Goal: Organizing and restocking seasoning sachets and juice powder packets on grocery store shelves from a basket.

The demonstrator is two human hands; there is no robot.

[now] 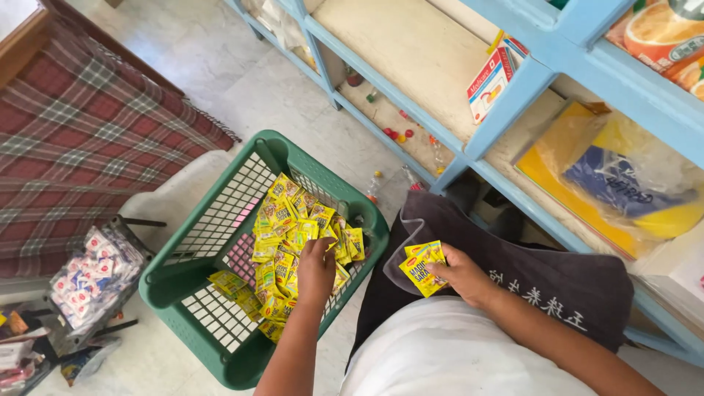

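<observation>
A green plastic basket (192, 282) stands on the floor, holding a heap of small yellow sachets (282, 242). My left hand (316, 271) reaches down into the heap, fingers curled on the sachets; whether it grips one is hidden. My right hand (463, 275) rests over my lap on a dark cloth (557, 282) and holds a small stack of the same yellow sachets (422, 265) between thumb and fingers.
Light blue wooden shelves (506, 103) run along the right, with a small red-and-white carton (490, 84) and a yellow-and-blue plastic pack (616, 180). A plaid cloth (81, 139) covers furniture on the left. A wire rack of red-and-white sachets (92, 275) sits beside the basket.
</observation>
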